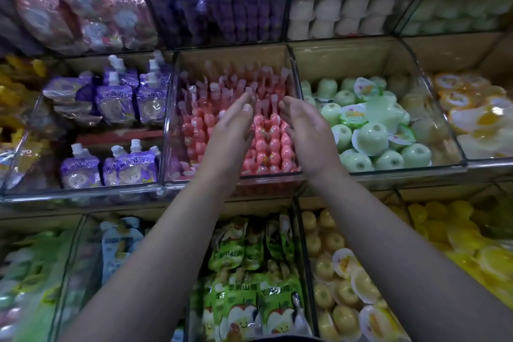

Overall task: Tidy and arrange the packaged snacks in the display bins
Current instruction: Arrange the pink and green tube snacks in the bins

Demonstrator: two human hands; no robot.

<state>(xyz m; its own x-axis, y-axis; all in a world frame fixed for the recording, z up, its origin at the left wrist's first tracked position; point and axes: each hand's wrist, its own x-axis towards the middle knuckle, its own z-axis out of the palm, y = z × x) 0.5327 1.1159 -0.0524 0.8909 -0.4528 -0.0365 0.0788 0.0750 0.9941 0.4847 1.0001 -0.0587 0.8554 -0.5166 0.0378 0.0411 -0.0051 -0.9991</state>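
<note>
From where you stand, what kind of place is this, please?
Most likely the self-service snack section of a shop. Clear plastic bins stand in tiered rows, each filled with one packaged product: pink jelly sticks, green jelly cups, purple spouted pouches.

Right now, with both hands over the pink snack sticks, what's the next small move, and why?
Probably lower both hands and nudge the pink sticks between them into a straight row. The left hand and right hand are open, palms facing, holding nothing, flanking those sticks in the clear bin.
</note>
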